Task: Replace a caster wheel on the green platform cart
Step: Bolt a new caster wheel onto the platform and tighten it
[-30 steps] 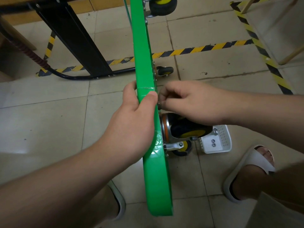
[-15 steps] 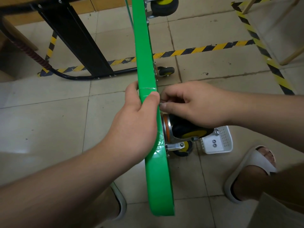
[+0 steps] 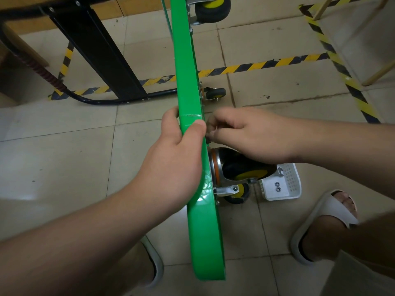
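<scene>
Between two sandalled feet on a tiled floor (image 3: pixel 64 167), the green platform cart (image 3: pixel 201 231) stands on its long edge, seen edge-on, its rounded near corner low in the view and its far end running out of the top. The left hand (image 3: pixel 177 163) grips the upper rim, thumb hooked over the side that carries the wheels and fingers wrapped round the opposite face. The right hand (image 3: pixel 250 135) hovers just above the near caster wheel (image 3: pixel 245 167), its fingers curled and bunched with the tips against the deck's underside; whether they pinch anything is hidden. A second caster (image 3: pixel 239 194) sits just below the first, a small one (image 3: pixel 214 93) further along, and another (image 3: pixel 213 7) at the top edge. Open floor lies to the left of the deck; to the right, a white basket (image 3: pixel 292 184) holding two nuts (image 3: pixel 277 186) stands near the right sandal (image 3: pixel 327 221), close behind the casters. Striped hazard tape (image 3: pixel 256 66) crosses the tiles beyond, and a black table leg (image 3: pixel 100 54) slants at upper left, well apart from the hands. Compared with one second ago, both hands keep the same places on the cart, and the basket and casters have not shifted; only the view has drifted slightly.
</scene>
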{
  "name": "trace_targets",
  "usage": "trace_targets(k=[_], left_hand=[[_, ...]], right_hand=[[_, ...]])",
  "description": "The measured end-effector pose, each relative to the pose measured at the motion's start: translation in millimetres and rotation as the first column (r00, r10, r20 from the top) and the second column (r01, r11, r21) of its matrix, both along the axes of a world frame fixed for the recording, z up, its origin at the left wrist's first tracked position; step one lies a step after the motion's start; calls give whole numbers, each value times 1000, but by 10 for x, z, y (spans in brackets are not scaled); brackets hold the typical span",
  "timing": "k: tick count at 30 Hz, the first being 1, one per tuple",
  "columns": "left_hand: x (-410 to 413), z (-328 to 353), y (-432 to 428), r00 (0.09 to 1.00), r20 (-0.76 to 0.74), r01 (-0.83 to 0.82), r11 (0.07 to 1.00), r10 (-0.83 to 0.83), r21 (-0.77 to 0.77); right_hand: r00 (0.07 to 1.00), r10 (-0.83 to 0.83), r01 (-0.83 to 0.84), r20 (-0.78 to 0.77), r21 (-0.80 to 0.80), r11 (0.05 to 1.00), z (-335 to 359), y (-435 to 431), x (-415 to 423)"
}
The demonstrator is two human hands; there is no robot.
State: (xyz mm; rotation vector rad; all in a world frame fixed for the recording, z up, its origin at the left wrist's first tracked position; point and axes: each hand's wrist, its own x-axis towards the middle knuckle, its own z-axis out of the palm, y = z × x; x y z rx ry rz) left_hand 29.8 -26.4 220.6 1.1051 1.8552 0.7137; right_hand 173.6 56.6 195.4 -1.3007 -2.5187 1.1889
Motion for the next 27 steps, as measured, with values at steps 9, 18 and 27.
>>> trace_targets(k=[9,18,27], left_hand=[[-7,-9,0,1000,7,6,1000,-6,4],[13,0,-4,1000,1,-10,1000,10,8],[20,12,2,1000,-7,0,1000,0,-1]], right_hand=[[994,102,-106,30,296,949,10,-26,6],[999,14,-16,42,45,999,15,24,-13],[997,1,0,77,-19,1000,50,18,-39]])
